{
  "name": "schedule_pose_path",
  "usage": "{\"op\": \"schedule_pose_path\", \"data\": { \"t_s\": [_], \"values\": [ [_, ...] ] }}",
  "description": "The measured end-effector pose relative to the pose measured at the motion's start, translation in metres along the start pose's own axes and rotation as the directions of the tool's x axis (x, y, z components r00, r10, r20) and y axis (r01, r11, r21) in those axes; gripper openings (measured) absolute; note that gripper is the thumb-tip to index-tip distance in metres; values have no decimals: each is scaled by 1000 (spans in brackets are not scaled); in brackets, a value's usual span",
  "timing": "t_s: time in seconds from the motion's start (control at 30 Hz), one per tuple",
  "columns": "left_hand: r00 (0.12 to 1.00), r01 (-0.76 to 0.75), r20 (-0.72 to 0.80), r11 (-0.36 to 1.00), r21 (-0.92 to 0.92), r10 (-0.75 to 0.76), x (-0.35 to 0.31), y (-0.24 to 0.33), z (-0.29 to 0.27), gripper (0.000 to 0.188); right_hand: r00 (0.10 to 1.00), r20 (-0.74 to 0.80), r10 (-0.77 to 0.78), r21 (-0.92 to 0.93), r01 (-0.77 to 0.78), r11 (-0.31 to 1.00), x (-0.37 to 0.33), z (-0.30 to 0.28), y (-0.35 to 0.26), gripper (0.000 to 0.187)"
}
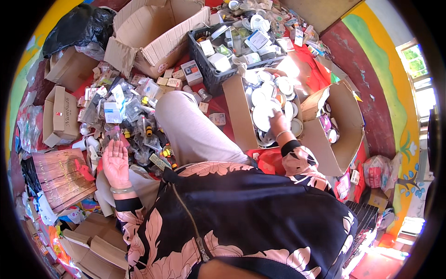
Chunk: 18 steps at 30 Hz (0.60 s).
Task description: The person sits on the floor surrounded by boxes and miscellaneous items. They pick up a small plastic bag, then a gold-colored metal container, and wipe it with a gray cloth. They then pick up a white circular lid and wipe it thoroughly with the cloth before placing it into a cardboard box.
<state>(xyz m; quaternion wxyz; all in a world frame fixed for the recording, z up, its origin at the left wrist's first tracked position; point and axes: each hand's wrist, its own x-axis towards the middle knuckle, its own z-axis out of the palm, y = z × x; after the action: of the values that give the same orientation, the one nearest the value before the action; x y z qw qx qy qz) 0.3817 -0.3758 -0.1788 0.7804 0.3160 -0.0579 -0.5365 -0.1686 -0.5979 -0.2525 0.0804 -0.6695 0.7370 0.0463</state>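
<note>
My left hand [116, 163] is open above my left knee, palm up, with nothing in it. Beside it lies a heap of small parts in plastic bags [134, 114], with yellow-and-black pieces among them. My right hand [279, 125] reaches into a cardboard box [238, 114] filled with white round items, some plate-like and some ring-shaped. Its fingers are closed at the right edge of a large white disc [263, 116]. The fingertips are partly in shadow, and what the disc is exactly does not show.
A black plastic crate [211, 79] full of boxed goods stands beyond the box. Next to it is a large open carton [158, 42]. Another open carton [346, 125] with round items stands at right. A small carton [61, 116] and a reddish-brown flat box [62, 179] are at left.
</note>
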Motion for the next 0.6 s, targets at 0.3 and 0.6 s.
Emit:
{"op": "schedule_pose_path", "data": {
  "t_s": [0.3, 0.6],
  "values": [
    [998, -59, -21, 998, -32, 58, -6, -5, 14, 32, 964, 261, 46, -42, -36, 998, 17, 18, 17, 107],
    [993, -87, -73, 995, 40, 90, -9, -5, 8, 34, 982, 129, -138, -357, 175, 918, 84, -6, 77, 61]
  ]
}}
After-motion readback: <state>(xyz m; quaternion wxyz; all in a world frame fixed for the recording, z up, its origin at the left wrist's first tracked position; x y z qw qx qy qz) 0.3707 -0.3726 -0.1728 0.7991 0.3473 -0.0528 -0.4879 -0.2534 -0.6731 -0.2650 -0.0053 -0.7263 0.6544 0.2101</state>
